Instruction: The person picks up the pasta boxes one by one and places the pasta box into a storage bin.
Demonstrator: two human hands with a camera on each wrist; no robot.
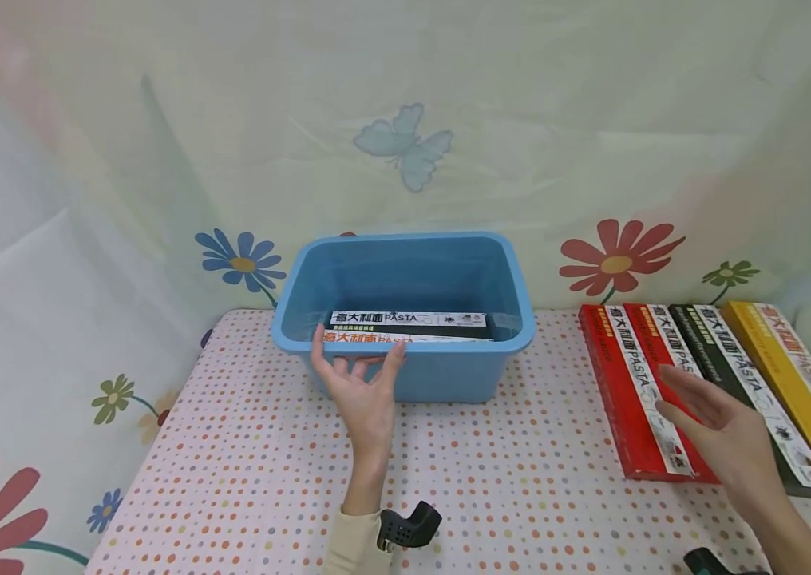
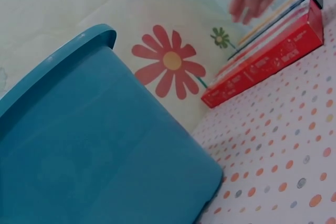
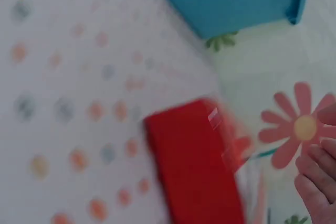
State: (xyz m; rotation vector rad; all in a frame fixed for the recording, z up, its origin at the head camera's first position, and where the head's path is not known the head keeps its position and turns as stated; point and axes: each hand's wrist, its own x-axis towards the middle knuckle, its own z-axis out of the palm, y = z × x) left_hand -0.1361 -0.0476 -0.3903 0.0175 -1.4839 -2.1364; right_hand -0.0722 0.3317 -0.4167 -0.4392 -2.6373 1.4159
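Observation:
A blue plastic tub [image 1: 405, 371] stands on the dotted table in the middle of the head view. Inside lie a black-and-white pasta box [image 1: 409, 319] and, in front of it, a second pasta box [image 1: 405, 336] with orange lettering. My left hand [image 1: 365, 395] holds the tub's front rim, two fingertips at its top and other fingers under it. Over at the right, my right hand [image 1: 729, 439] hovers above a row of pasta boxes, fingers extended and holding nothing. The row has two red boxes [image 1: 614, 399] [image 1: 642, 319], a black box [image 1: 743, 383] and a yellow box [image 1: 786, 383].
A pale cloth backdrop [image 1: 233, 160] with printed flowers and a butterfly rises behind the table. The dotted tablecloth [image 1: 520, 479] runs between the tub and the row of boxes. Black cameras [image 1: 411, 525] are worn at the wrists.

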